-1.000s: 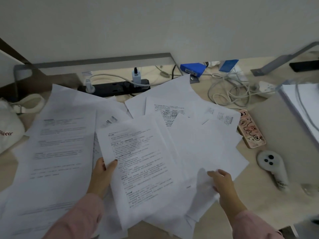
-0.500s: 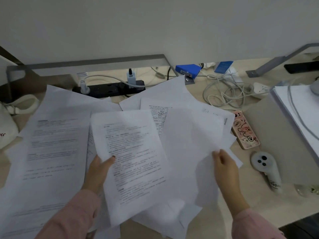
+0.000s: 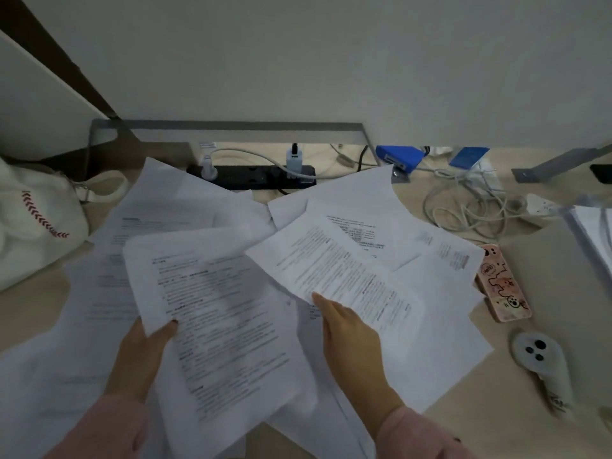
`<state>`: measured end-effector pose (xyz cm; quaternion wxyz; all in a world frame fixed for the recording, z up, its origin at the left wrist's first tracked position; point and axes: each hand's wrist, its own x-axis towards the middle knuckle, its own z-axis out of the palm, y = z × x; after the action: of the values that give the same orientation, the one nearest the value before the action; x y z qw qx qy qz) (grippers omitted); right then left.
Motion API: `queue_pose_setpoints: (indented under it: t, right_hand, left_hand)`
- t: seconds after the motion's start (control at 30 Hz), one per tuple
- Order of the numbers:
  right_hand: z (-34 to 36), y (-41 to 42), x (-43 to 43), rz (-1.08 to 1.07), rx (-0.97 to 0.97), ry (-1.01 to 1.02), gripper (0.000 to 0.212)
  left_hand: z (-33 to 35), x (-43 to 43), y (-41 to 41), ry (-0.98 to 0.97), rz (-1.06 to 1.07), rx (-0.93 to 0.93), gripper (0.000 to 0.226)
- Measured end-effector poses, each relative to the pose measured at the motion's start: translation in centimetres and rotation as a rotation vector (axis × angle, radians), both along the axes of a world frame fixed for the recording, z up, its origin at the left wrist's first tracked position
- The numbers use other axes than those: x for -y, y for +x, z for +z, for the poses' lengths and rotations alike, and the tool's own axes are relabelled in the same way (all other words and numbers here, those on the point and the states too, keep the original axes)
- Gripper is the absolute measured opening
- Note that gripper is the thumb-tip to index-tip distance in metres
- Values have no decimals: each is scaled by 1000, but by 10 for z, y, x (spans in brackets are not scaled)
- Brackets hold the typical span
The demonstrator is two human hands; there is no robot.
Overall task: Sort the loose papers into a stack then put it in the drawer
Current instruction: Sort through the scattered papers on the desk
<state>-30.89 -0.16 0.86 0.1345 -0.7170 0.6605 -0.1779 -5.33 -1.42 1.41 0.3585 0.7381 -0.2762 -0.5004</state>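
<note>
Over the desk [image 3: 470, 422], left hand [image 3: 142, 356] pinches a printed sheet [image 3: 228, 329], thumb on top. Right hand [image 3: 354, 339] grips a second sheet [image 3: 341, 276], fingers beneath.

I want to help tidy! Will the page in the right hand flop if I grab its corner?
Probably floppy: the printed page, pinched by the right hand at one edge, looks slightly bowed. Likely very light, since that small pinch holds it up. It could slip sideways, resting over other loose papers.
</note>
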Motion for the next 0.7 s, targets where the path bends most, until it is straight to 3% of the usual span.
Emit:
queue_pose_setpoints:
  t: [0.1, 0.27, 0.37, 0.53, 0.6, 0.7]
  right_hand:
    - [-20, 16, -7, -35, -22, 177, 48]
    - [-35, 26, -18, 14, 134, 422, 64]
    - [-35, 16, -15, -18, 67, 346, 50]
    - [-25, -4, -8, 56, 166, -147, 37]
    - [-20, -14, -5, 145, 190, -212, 26]
    - [-27, -32, -6, 34, 123, -195, 17]
  left_hand:
    - [1, -10, 8, 14, 21, -1, 46]
    - [2, -21, 16, 36, 55, -12, 45]
    - [3, -25, 18, 31, 55, -13, 46]
    - [6, -23, 19, 32, 51, -10, 44]
    - [7, -22, 18, 26, 48, -9, 42]
    - [9, -21, 16, 0, 33, 7, 42]
